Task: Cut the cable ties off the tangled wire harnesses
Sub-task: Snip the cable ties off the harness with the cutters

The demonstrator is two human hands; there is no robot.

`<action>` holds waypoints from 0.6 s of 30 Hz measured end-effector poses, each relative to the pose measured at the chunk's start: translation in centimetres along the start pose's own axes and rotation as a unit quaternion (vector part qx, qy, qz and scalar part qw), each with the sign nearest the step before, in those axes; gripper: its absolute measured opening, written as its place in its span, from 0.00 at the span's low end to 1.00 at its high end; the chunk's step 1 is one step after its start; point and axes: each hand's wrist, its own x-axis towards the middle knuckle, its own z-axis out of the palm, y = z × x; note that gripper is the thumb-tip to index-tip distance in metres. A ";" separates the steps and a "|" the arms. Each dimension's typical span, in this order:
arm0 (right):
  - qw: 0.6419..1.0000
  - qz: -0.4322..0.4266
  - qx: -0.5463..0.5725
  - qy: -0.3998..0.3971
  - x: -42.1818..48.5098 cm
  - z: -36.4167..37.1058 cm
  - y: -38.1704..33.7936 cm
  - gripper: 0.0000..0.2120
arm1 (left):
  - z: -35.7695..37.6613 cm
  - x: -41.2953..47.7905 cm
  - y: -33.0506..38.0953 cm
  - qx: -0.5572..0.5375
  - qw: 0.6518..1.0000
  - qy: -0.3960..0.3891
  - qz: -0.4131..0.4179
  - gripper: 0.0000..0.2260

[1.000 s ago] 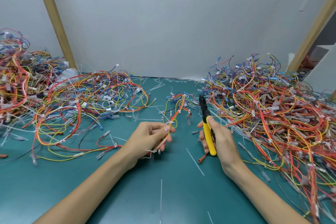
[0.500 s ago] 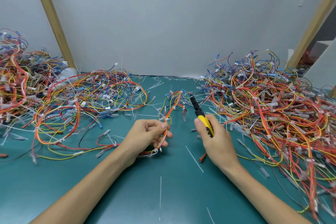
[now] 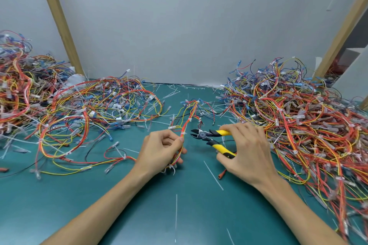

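The left harness heap (image 3: pixel 79 109) lies left of the left hand (image 3: pixel 161 149), the right harness heap (image 3: pixel 298 121) right of the right hand (image 3: pixel 247 151). The side cutters (image 3: pixel 202 135) lie between the hands.

Workshop bench: wire harness heaps (image 3: pixel 298 121) (cut ties (image 3: pixel 213 175) strewn) on green mat (image 3: pixel 199 215).

left pile (image 3: pixel 18 93) runs off frame; right pile (image 3: pixel 318 125) too, blurry near the bottom corner; cutters (image 3: pixel 207 136) have their yellow handles half buried in the right hand (image 3: pixel 249 151); harness (image 3: pixel 187 123) partly hidden inside the left hand (image 3: pixel 159 151)
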 end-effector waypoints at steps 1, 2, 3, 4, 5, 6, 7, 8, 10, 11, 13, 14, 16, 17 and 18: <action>1.000 0.002 0.001 -0.008 0.0 0.0 0.0 0.24 | 0.0 0.0 0.0 0.000 1.000 -0.001 -0.002 0.08; 1.000 0.004 0.004 -0.016 0.0 0.0 0.0 0.24 | -0.1 0.0 0.0 -0.001 1.000 -0.005 -0.006 0.08; 1.000 0.006 0.008 -0.024 0.0 0.0 -0.1 0.25 | -0.1 0.0 0.0 -0.002 1.000 -0.010 -0.010 0.08; 0.999 0.008 0.010 -0.031 0.0 0.1 -0.2 0.25 | -0.2 0.0 0.0 -0.003 1.000 -0.017 -0.014 0.08; 0.999 0.011 0.012 -0.038 -0.1 0.1 -0.3 0.25 | -0.2 0.0 0.0 -0.004 1.000 -0.023 -0.018 0.08; 0.999 0.014 0.014 -0.042 -0.1 0.2 -0.4 0.25 | -0.2 0.0 0.0 -0.005 0.999 -0.029 -0.021 0.08; 0.999 0.018 0.016 -0.045 -0.1 0.2 -0.5 0.24 | -0.2 0.1 -0.1 -0.005 0.999 -0.034 -0.024 0.08; 0.999 0.020 0.018 -0.046 -0.2 0.3 -0.5 0.24 | -0.3 0.1 -0.1 -0.004 0.999 -0.039 -0.026 0.09; 0.999 0.022 0.021 -0.044 -0.2 0.2 -0.7 0.24 | -0.4 0.1 -0.2 0.004 0.998 -0.047 -0.031 0.09; 0.999 0.021 0.023 -0.043 -0.2 0.2 -0.8 0.24 | -0.4 0.1 -0.2 0.009 0.998 -0.050 -0.032 0.09; 0.998 0.019 0.030 -0.044 -0.2 0.2 -1.0 0.24 | -0.4 0.0 -0.3 0.018 0.998 -0.053 -0.034 0.10; 0.998 0.017 0.036 -0.046 -0.3 0.2 -1.1 0.24 | -0.4 0.0 -0.2 0.021 0.998 -0.051 -0.034 0.10; 0.998 0.016 0.043 -0.050 -0.3 0.2 -1.3 0.24 | -0.3 -0.1 -0.2 0.021 0.998 -0.045 -0.033 0.09; 0.997 0.017 0.045 -0.054 -0.3 0.2 -1.3 0.23 | -0.2 -0.1 -0.1 0.024 0.998 -0.039 -0.031 0.09; 0.997 0.018 0.047 -0.058 -0.3 0.2 -1.3 0.23 | -0.2 -0.2 -0.1 0.028 0.999 -0.034 -0.030 0.09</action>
